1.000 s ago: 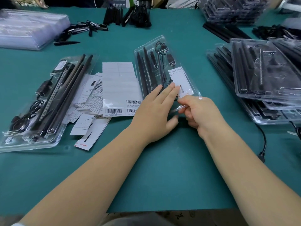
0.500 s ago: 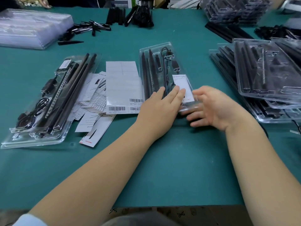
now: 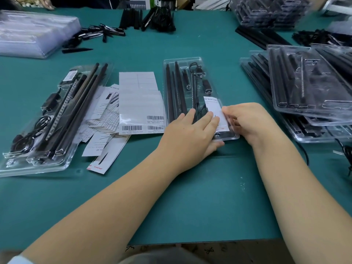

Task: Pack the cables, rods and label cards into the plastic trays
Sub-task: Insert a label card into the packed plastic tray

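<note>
Partly, left hand [image 3: 190, 134] hides tray [image 3: 182, 62].

Two bare forearms reach in from the lower edge of the view, each ending in a bare hand: the left hand [image 3: 190, 134] and the right hand [image 3: 249, 121]. Neither hand wears a glove, ring, watch or bracelet, and both wrists are uncovered. The fingernails look short and plain. Well back from the left hand, at the bottom left corner of the view, a small patch of white sleeve [image 3: 18, 261] shows at the upper end of that arm. The right arm is bare as far as it shows.
</note>
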Available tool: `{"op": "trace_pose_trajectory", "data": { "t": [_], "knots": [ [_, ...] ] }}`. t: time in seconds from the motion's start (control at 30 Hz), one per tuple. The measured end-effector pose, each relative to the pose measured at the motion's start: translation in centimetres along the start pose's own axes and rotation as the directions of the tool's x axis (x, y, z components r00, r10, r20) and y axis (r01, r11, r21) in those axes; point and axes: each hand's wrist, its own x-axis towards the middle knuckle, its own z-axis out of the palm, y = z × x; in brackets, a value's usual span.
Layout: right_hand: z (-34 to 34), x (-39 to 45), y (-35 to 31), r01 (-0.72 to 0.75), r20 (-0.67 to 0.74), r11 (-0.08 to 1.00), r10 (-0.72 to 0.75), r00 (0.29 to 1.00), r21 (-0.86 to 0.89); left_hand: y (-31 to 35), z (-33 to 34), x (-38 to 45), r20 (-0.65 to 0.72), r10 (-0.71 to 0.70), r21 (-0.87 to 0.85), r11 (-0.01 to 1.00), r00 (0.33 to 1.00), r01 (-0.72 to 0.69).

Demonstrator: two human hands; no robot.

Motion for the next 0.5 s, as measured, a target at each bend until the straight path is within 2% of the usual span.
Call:
{"op": "trace_pose_trajectory", "data": {
  "t": [0.1,0.23,0.3,0.4,0.43,0.5],
  "knots": [
    [0.1,-0.1,-0.1,-0.015,0.027,0.996,0.013,1.000,0.093,0.1,0.0,0.1,-0.039,-0.009,-0.038,0.999,0.999,0.008],
    [0.2,-0.1,-0.2,-0.018,0.041,0.999,0.016,0.999,0.039,-0.1,-0.1,-0.1,0.002,0.000,-0.036,0.999,1.000,0.000],
    [0.4,0.0,0.0,-0.002,0.002,0.997,0.002,1.000,-0.074,0.1,-0.4,-0.1,0.081,-0.037,-0.204,0.978,0.996,0.053],
    [0.8,-0.2,-0.1,0.034,-0.064,0.982,-0.047,0.997,-0.188,-1.3,-1.1,0.2,0.243,-0.186,-0.472,0.835,0.952,0.284],
    [0.8,-0.3,-0.2,0.031,-0.082,0.984,-0.046,0.996,-0.176,-2.0,-1.1,0.3,0.246,-0.215,-0.473,0.825,0.945,0.311],
    [0.7,-0.1,-0.2,0.029,-0.129,0.983,-0.054,0.990,-0.182,-3.0,-0.8,0.1,0.311,-0.184,-0.374,0.878,0.933,0.298]
  ]
}}
